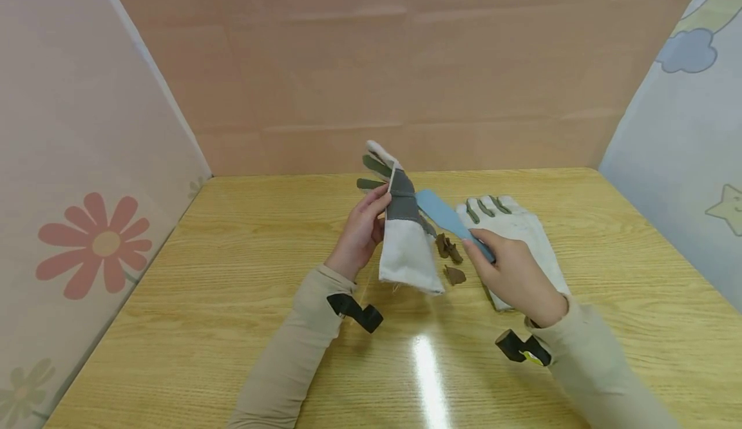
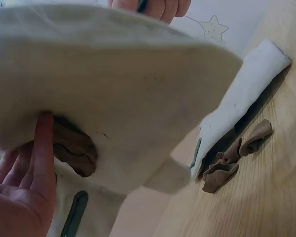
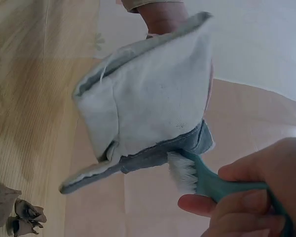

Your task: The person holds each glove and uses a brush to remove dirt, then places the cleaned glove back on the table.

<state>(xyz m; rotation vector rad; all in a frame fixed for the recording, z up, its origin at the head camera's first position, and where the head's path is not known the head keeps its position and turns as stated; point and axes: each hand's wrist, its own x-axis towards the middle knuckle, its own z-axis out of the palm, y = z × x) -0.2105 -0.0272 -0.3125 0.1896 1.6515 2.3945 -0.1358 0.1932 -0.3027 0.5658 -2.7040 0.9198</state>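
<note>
My left hand [image 1: 361, 232] holds up a white and grey work glove [image 1: 410, 252] by its side edge, its green-backed fingers pointing up and away. In the right wrist view the glove's open cuff [image 3: 138, 61] shows. My right hand [image 1: 516, 271] grips the handle of a blue brush [image 1: 442, 213]. Its white bristles [image 3: 181, 172] touch the grey part of the glove. Beside my left fingers in the left wrist view is a brown crumpled patch [image 2: 76, 148]; whether it is stuck to the glove I cannot tell.
Several brown crumpled pieces [image 1: 455, 275] lie on the wooden table [image 1: 232, 287] below the held glove. Another white glove with green trim [image 1: 524, 239] lies flat to the right. Walls with printed flowers and clouds stand at the sides, with a pinkish wall [image 1: 406, 68] behind.
</note>
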